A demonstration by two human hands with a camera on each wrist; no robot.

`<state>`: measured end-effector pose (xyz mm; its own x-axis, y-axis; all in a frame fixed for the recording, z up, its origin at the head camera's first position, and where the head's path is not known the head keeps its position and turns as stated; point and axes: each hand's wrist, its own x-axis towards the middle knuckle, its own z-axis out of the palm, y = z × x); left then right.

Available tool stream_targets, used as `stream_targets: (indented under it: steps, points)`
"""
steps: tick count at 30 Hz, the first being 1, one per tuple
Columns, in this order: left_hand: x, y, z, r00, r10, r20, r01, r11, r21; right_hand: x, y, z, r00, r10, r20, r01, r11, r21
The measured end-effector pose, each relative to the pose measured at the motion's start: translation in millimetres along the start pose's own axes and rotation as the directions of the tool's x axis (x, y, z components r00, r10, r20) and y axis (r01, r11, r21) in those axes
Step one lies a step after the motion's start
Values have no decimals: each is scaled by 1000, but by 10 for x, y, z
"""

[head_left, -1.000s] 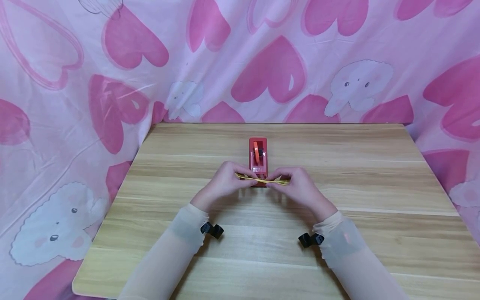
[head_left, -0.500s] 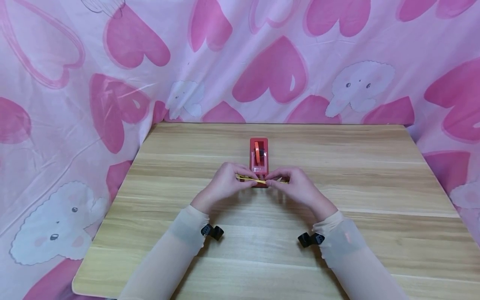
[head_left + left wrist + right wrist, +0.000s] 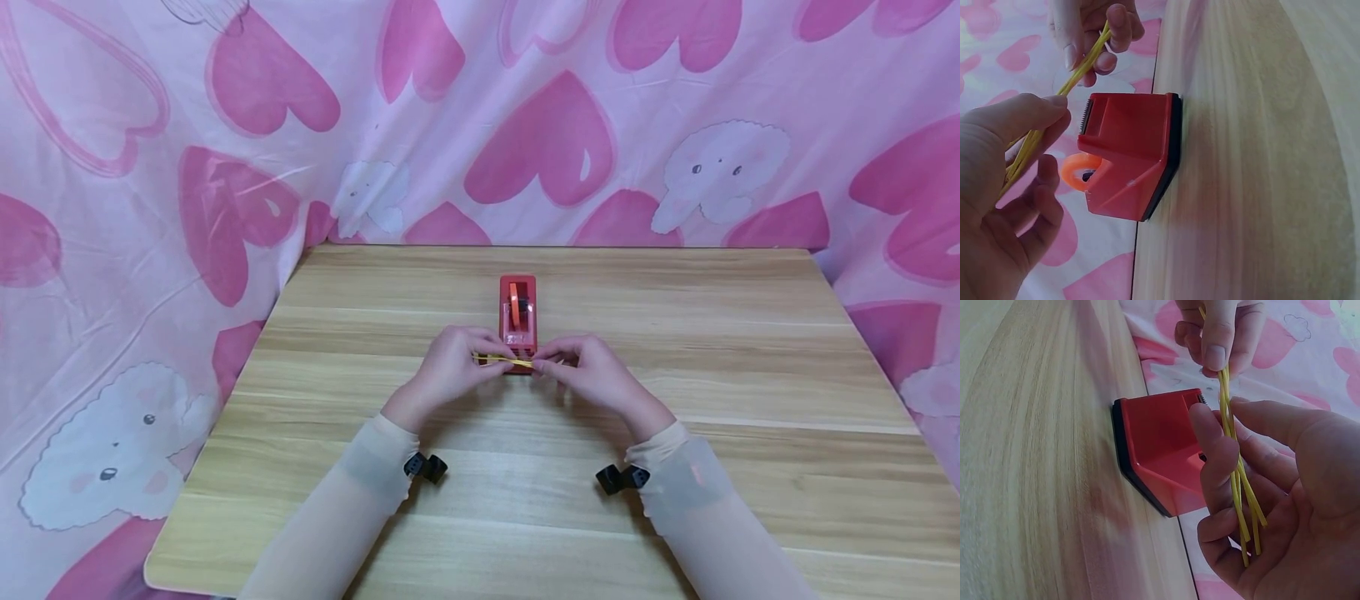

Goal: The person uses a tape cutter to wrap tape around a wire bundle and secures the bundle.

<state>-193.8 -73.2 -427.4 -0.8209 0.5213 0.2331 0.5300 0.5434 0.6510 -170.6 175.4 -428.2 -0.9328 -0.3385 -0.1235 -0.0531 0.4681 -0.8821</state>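
Note:
A bundle of thin yellow strands [image 3: 1229, 422] is stretched between the two hands, in front of a red tape dispenser [image 3: 518, 315]. My left hand [image 3: 453, 361] pinches it between thumb and fingers; the strands [image 3: 1082, 69] run back through that palm in the left wrist view. My right hand [image 3: 587, 367] holds the other part between thumb and curled fingers. In the right wrist view, several loose ends fan out over the right palm [image 3: 1297, 519]. An orange tape roll [image 3: 1079, 170] sits in the dispenser, whose toothed cutter [image 3: 1085, 116] faces the hands.
The dispenser stands on a wood-grain table [image 3: 517, 500]. Pink cloth [image 3: 420, 125] with hearts hangs along the table's back and left sides. A small black camera is strapped to each wrist, the left camera [image 3: 426, 467] and the right camera [image 3: 622, 479].
The right fingers have shifted slightly on the strands, and the ends that showed beyond them in the head view are now mostly hidden. The left hand and dispenser hold nearly the same place.

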Motion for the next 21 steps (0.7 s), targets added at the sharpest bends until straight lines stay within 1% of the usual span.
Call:
stream_targets:
  steps: [3, 6, 8, 9, 10, 15, 18, 21]
  points:
    - [-18, 2, 4, 998, 64, -29, -62, 997, 56, 4, 6, 3, 1000, 8, 1, -8, 1000, 7]
    - [-33, -2, 8, 988, 144, -62, -137, 985, 106, 0, 5, 6, 1000, 23, -1, -23, 1000, 4]
    - [-38, 4, 5, 982, 173, -73, -163, 979, 126, -6, 0, 8, 1000, 28, -5, -28, 1000, 0]
    - [-41, 10, 3, 982, 176, -74, -166, 978, 129, -8, 0, 10, 1000, 27, -8, -27, 1000, 0]
    - [-43, 15, 0, 983, 170, -71, -160, 979, 128, -12, -4, 11, 1000, 28, -11, -28, 1000, -2]
    - [-43, 33, -22, 996, 81, -26, -77, 991, 109, -21, -15, 20, 1000, 16, -21, -17, 1000, -16]
    - [-36, 28, -33, 1000, 27, -4, -27, 997, 69, -25, -24, 26, 999, 10, -34, -12, 999, -47]
    - [-19, 27, -44, 1000, -27, 11, 27, 1000, 15, -24, -27, 28, 999, 5, -50, -9, 997, -83]
